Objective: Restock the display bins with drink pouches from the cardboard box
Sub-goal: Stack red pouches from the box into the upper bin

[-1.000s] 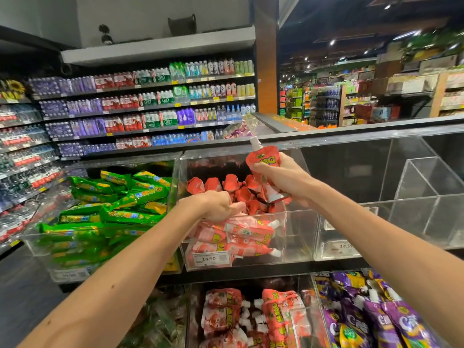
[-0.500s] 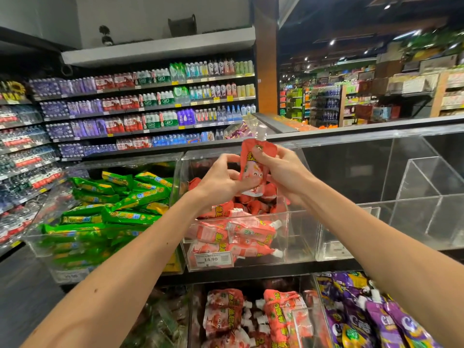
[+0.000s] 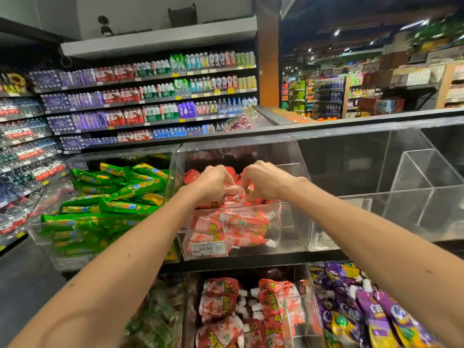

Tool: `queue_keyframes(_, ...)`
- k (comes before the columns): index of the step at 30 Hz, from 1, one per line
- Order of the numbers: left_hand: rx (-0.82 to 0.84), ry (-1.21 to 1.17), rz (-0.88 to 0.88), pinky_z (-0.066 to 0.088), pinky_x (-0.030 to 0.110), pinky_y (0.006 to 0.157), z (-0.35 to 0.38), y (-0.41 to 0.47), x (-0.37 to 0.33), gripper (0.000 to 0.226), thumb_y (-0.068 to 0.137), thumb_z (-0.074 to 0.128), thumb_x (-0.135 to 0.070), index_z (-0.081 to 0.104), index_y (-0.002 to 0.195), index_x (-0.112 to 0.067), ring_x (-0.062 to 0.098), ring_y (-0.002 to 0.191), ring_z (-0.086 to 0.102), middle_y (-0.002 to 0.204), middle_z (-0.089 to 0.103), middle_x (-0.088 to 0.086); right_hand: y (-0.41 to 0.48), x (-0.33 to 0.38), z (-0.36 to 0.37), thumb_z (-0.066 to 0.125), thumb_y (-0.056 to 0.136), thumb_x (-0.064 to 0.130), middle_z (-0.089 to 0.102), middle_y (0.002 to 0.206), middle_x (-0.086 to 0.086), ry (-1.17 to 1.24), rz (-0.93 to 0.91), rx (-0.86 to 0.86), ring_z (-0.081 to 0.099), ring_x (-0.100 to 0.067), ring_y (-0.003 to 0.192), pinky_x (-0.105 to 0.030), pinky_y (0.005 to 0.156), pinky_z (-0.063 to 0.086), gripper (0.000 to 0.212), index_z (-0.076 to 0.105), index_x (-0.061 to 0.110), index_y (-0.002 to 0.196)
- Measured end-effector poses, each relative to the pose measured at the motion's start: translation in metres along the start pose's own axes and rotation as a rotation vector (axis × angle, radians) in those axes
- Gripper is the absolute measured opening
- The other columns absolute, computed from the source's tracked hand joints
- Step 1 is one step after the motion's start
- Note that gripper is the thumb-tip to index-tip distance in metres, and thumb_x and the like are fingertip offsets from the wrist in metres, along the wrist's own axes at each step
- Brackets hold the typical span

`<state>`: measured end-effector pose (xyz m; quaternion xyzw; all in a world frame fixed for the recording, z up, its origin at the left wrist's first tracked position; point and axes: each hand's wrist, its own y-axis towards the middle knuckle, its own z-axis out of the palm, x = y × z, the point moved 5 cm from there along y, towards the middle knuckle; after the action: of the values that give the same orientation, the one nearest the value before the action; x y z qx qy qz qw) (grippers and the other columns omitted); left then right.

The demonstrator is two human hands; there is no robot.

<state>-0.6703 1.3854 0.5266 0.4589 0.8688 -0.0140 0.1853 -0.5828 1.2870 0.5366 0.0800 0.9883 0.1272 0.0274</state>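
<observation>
Both my hands are down inside the clear middle bin (image 3: 288, 237), among red drink pouches (image 3: 241, 222). My left hand (image 3: 213, 183) has its fingers curled over a pale red pouch (image 3: 232, 190) on top of the pile. Close beside it, my right hand (image 3: 263, 180) pinches the same pouch near its orange top. Several more red pouches lie stacked below, behind a price tag (image 3: 208, 248) reading 14.90. The cardboard box is out of view.
A bin of green pouches (image 3: 113, 197) stands to the left. An acrylic bin (image 3: 414, 209) with a divider stands to the right. Below are bins of red pouches (image 3: 251, 310) and purple pouches (image 3: 364, 310). Bottled-drink shelves (image 3: 150, 96) fill the background.
Both hands held a red pouch up above the bin half a second ago. They have since lowered it onto the pile inside the bin.
</observation>
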Motion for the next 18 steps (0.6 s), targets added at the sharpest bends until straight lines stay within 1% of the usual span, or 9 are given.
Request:
queue_keyframes(3,-0.013,0.031,-0.019,0.052,0.033,0.085,0.013,0.003,0.001,0.027,0.088,0.071,-0.042,0.079,0.102,-0.021,0.019,0.098,0.065,0.108,0.074,0.004,0.002,0.002,0.01,0.072,0.081,0.007,0.068,0.107,-0.009,-0.014,-0.014,0.027,0.066,-0.029,0.092,-0.033,0.069,0.05,0.022,0.073,0.012,0.102)
queue_keyframes(6,-0.027,0.02,-0.04,0.049,0.03,0.081,0.017,0.003,0.003,0.024,0.087,0.074,-0.041,0.08,0.098,-0.021,0.015,0.096,0.065,0.103,0.075,0.001,0.001,0.005,0.011,0.067,0.085,0.007,0.067,0.1,-0.009,-0.017,-0.004,0.021,0.064,-0.028,0.084,-0.032,0.065,0.046,0.015,0.073,0.008,0.098)
queue_keyframes(8,-0.043,0.017,-0.039,0.049,0.028,0.078,0.016,0.001,0.003,0.025,0.084,0.077,-0.04,0.08,0.098,-0.019,0.013,0.092,0.065,0.101,0.076,0.001,-0.002,0.008,0.012,0.061,0.088,0.003,0.062,0.088,-0.007,-0.032,-0.014,0.028,0.059,-0.027,0.076,-0.032,0.064,0.045,0.013,0.071,0.007,0.095)
queue_keyframes(10,-0.05,0.024,-0.043,0.051,0.026,0.077,0.015,-0.001,0.003,0.027,0.083,0.077,-0.039,0.08,0.099,-0.017,0.011,0.089,0.066,0.1,0.076,0.001,-0.004,0.008,0.013,0.054,0.088,0.0,0.05,0.075,-0.003,-0.035,-0.016,0.02,0.052,-0.027,0.069,-0.032,0.063,0.043,0.015,0.066,0.008,0.086)
queue_keyframes(11,-0.056,0.026,-0.049,0.052,0.026,0.078,0.014,-0.003,0.003,0.026,0.085,0.077,-0.037,0.079,0.101,-0.017,0.01,0.089,0.066,0.102,0.076,0.001,-0.005,0.007,0.014,0.052,0.088,-0.001,0.046,0.072,-0.002,-0.025,-0.02,0.008,0.051,-0.027,0.068,-0.032,0.062,0.042,0.016,0.064,0.008,0.083)
queue_keyframes(13,-0.091,-0.004,-0.078,0.053,0.027,0.084,0.009,-0.012,0.001,0.022,0.088,0.074,-0.031,0.078,0.105,-0.017,0.01,0.093,0.066,0.107,0.075,0.0,-0.006,0.005,0.011,0.05,0.088,0.001,0.048,0.069,-0.002,0.04,-0.031,-0.031,0.053,-0.029,0.066,-0.033,0.061,0.043,0.015,0.062,0.005,0.079)
queue_keyframes(14,-0.129,-0.036,-0.09,0.052,0.027,0.087,0.005,-0.02,-0.001,0.021,0.09,0.073,-0.028,0.077,0.107,-0.017,0.01,0.096,0.066,0.109,0.074,0.0,-0.008,0.005,0.006,0.05,0.089,0.004,0.053,0.072,-0.005,0.084,-0.038,-0.055,0.057,-0.031,0.068,-0.034,0.061,0.044,0.016,0.064,0.004,0.081)
queue_keyframes(16,-0.231,-0.109,-0.105,0.049,0.022,0.088,-0.01,-0.043,-0.008,0.019,0.091,0.07,-0.022,0.075,0.109,-0.016,0.009,0.096,0.064,0.109,0.072,-0.004,-0.019,0.008,-0.005,0.051,0.092,0.013,0.066,0.086,-0.012,0.189,-0.055,-0.11,0.062,-0.037,0.081,-0.037,0.066,0.047,0.016,0.067,0.009,0.091)
queue_keyframes(18,-0.357,-0.152,-0.093,0.051,0.023,0.087,-0.028,-0.073,-0.02,0.019,0.09,0.07,-0.021,0.074,0.108,-0.019,0.006,0.092,0.065,0.103,0.072,-0.007,-0.041,0.013,-0.022,0.055,0.094,0.024,0.071,0.102,-0.011,0.307,-0.067,-0.202,0.064,-0.037,0.094,-0.039,0.074,0.049,0.018,0.068,0.015,0.102)
